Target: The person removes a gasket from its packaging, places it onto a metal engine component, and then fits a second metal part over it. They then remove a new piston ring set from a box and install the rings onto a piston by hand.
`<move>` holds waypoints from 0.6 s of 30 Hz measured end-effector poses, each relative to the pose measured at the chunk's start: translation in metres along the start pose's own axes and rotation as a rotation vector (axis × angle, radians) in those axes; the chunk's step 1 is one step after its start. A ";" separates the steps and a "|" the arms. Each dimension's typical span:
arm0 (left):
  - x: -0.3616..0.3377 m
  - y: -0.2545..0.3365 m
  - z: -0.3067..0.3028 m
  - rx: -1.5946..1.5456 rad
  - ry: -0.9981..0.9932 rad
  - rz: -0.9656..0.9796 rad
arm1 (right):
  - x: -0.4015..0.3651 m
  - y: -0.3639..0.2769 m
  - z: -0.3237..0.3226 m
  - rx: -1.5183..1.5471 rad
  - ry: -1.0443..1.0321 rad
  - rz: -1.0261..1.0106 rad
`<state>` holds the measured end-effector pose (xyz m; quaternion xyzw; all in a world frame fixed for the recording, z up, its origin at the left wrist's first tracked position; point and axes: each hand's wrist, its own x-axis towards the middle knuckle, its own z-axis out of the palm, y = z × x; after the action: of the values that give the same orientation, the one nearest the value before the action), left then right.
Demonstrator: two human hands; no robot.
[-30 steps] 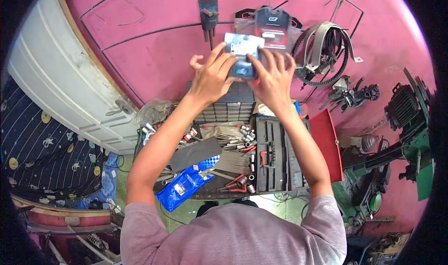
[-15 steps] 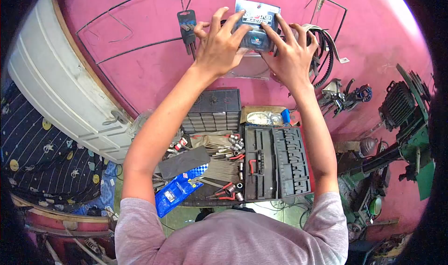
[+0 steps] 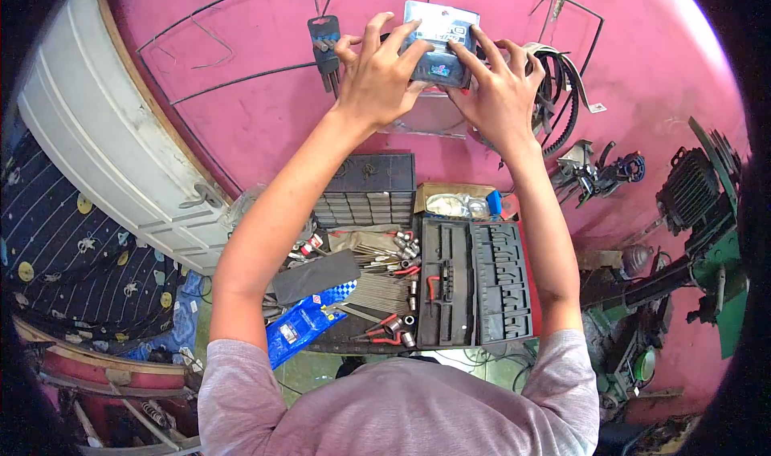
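Both my hands are raised in front of the pink wall, holding a blister pack [image 3: 442, 32] with a printed card and a clear plastic front. My left hand [image 3: 377, 77] grips its left edge, fingertips on the front. On its right edge my right hand [image 3: 499, 87] is closed the same way. The pack's contents are dark and cannot be made out. Left of my left hand, a card of long tools [image 3: 324, 40] hangs on the wire frame. Black belts [image 3: 562, 95] hang to the right of my right hand.
Below stand a small-drawer cabinet [image 3: 368, 185], an open cardboard box [image 3: 458, 201] and an open black tool case [image 3: 502, 287]. Loose sockets, rods and pliers [image 3: 389, 327] lie beside a blue packet [image 3: 301, 331]. A white door [image 3: 120, 143] is at left, green machinery [image 3: 715, 271] at right.
The pack has tilted slightly in my hands, and glare now covers part of its printing. My hands keep nearly the same hold. The whole view has shifted a little.
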<state>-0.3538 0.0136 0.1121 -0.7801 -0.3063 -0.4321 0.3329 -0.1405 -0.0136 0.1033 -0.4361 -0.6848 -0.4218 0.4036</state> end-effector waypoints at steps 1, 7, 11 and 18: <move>-0.001 0.001 0.000 0.002 -0.012 -0.008 | 0.000 0.000 0.000 -0.001 0.001 0.002; 0.001 -0.002 0.003 -0.010 -0.035 -0.023 | 0.005 0.000 -0.001 -0.026 -0.040 -0.006; 0.003 -0.005 0.017 -0.015 -0.048 -0.016 | 0.004 0.005 0.011 -0.058 -0.065 -0.008; -0.012 -0.003 0.050 -0.049 -0.070 -0.071 | -0.010 0.014 0.036 -0.078 -0.160 -0.032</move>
<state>-0.3376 0.0526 0.0818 -0.7913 -0.3347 -0.4235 0.2873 -0.1307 0.0213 0.0856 -0.4728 -0.7048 -0.4184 0.3237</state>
